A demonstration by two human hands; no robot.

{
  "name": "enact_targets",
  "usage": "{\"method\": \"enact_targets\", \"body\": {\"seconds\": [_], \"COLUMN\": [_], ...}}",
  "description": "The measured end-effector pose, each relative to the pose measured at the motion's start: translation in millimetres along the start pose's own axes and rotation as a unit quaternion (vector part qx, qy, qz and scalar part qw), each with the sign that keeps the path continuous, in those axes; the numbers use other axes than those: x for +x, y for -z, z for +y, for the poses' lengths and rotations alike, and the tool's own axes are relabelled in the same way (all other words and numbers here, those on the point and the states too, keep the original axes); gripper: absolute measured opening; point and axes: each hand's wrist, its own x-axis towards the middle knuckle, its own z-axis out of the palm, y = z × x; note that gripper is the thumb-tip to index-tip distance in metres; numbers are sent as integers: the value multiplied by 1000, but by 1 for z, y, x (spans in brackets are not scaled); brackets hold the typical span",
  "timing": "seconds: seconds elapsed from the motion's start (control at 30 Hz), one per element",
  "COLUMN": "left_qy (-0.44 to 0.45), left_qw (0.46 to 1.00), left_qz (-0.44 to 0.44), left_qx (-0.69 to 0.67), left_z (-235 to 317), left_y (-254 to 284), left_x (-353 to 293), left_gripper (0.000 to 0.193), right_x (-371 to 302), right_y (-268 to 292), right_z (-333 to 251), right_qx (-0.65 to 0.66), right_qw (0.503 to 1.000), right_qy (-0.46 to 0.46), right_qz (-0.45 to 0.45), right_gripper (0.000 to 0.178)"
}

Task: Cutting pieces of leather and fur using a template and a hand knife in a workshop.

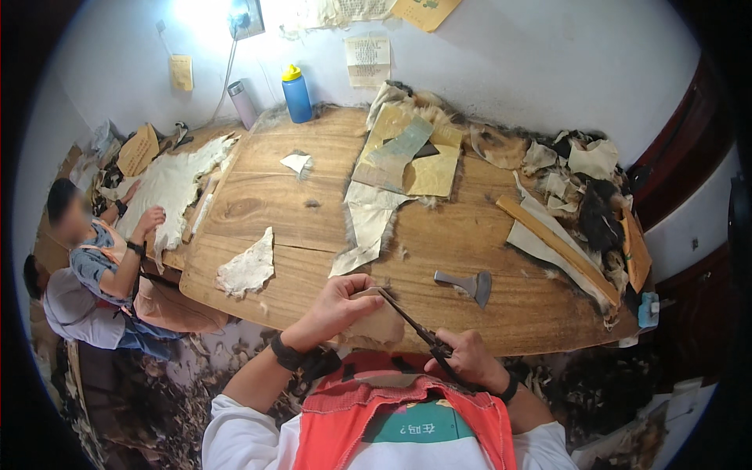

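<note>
Near the table's front edge, my left hand (338, 312) pinches a small pale piece of hide (377, 323) between thumb and fingers. Dark metal scissors (410, 321) are gripped in my right hand (473, 362). Their blade tips reach the hide's upper edge beside my left fingertips; I cannot tell whether they touch it. To the right of the hide lies a flat-bladed metal tool (468, 285) with a flared, curved edge. An irregular white hide scrap (247, 265) rests to the left, and a long pelt strip (365, 227) lies farther back.
Yellowish pattern sheets (435, 166) cover part of the pelt. A wooden stick (558, 249) and heaped fur scraps (599, 211) occupy the table's right side. A blue bottle (297, 98) stands at the back. On the left, another person handles a large white hide (168, 188).
</note>
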Motion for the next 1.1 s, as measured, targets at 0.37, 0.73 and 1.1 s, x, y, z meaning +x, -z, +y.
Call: {"method": "enact_targets", "body": {"seconds": [0.37,0.73,1.1], "left_qy": [41,44,6], "left_qw": [999,998,990], "left_qz": [-28,-9,71], "left_qx": [6,53,121], "left_z": [-3,-21,-58], "left_y": [-4,17,21], "left_x": [3,1,-33], "left_gripper": [9,16,29], "right_x": [6,12,11], "right_y": [-2,-17,43], "right_z": [-9,20,98], "right_qx": [-27,-78,-280], "right_qw": [999,985,875], "right_qy": [-12,-114,-337], "right_qz": [13,102,206], "right_gripper": [58,51,44]}}
